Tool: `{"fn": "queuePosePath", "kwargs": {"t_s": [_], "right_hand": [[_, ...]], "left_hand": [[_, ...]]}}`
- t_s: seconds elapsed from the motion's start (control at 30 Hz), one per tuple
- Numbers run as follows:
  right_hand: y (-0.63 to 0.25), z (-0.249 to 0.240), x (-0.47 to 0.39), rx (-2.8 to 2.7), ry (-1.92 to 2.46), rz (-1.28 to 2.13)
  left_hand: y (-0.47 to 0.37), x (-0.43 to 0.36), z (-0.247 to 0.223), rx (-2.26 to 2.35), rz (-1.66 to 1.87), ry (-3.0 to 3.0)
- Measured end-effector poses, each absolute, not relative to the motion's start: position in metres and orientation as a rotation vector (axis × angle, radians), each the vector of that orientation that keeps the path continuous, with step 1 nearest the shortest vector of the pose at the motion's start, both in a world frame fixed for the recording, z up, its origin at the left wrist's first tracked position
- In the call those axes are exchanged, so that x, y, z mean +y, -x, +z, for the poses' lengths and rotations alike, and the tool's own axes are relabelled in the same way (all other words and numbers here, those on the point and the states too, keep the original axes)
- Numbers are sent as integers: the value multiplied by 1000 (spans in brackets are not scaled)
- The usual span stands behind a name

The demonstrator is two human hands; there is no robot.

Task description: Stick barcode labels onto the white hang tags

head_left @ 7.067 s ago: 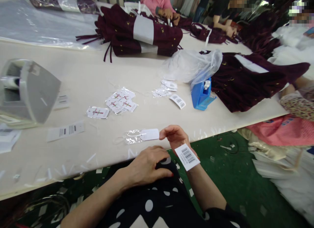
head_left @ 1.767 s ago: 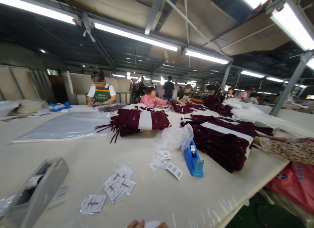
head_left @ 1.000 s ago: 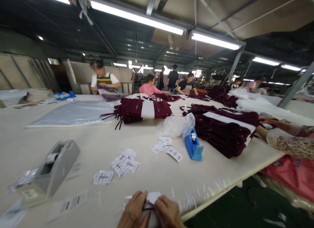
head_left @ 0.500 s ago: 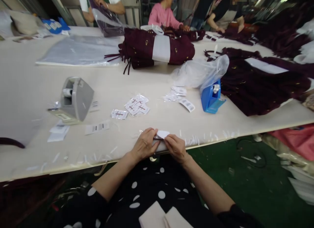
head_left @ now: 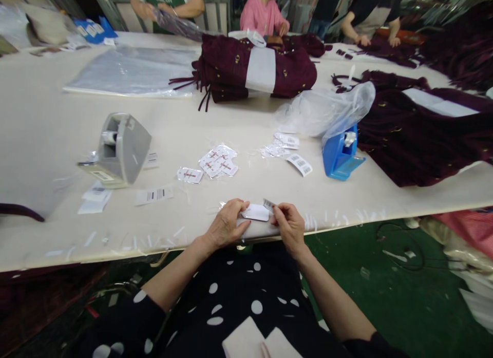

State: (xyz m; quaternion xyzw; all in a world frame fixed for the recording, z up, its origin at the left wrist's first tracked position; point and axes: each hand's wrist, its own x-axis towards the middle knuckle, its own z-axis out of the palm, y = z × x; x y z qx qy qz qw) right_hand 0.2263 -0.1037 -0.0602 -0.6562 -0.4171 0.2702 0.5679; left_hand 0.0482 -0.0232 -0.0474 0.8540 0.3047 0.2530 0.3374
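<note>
Near the table's front edge, my left hand [head_left: 228, 223] pinches the left end of a white tag [head_left: 256, 212], which lies flat in its fingers. My right hand [head_left: 289, 225] holds a small sticker with a printed barcode [head_left: 268, 204] between thumb and forefinger, just above the tag's right end. Beyond my hands is a pile of wrapped tags with a cross-like print [head_left: 219, 161], and one more such tag [head_left: 190, 175] lies left of it. White barcode labels [head_left: 299, 165] are on the table to the right.
A grey tape dispenser [head_left: 123, 150] stands left, a blue one [head_left: 341, 155] right. A dark red fringed bundle with a white band [head_left: 261, 70] lies behind, beside clear plastic bags [head_left: 131, 70]. Dark red bags [head_left: 416, 134] are piled right. Several people work across the table.
My right hand has moved a little to the right, and the barcode sticker now shows in its fingers. The tag's white face is more visible. The view has shifted slightly.
</note>
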Motion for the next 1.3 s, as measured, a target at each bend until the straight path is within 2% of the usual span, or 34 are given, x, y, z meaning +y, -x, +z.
{"fn": "queuePosePath", "kwargs": {"t_s": [0.17, 0.27, 0.37, 0.5, 0.6, 1.0, 1.17, 1.3], "right_hand": [[-227, -55, -99, -820, 1549, 745], [-227, -54, -102, -830, 1575, 761], [-227, -55, -103, -845, 1604, 755], [-228, -57, -104, -892, 1675, 717], [-228, -58, -105, -914, 1696, 692], [-225, -60, -106, -940, 1746, 632], [-225, -59, -105, -941, 1707, 655], [-227, -57, -105, -876, 1656, 692]], "left_hand": [[-33, -23, -36, 822, 792, -1764], [-11, -24, -21, 1012, 873, -1744], [20, -27, -6, 1329, 758, -1796], [58, -40, 0, 1475, 501, -1467], [74, -56, -10, 1580, 488, -1199], [75, -93, -77, 1681, 1007, -754], [90, -99, -112, 1787, 895, -797], [117, -116, -115, 1831, 650, -917]]}}
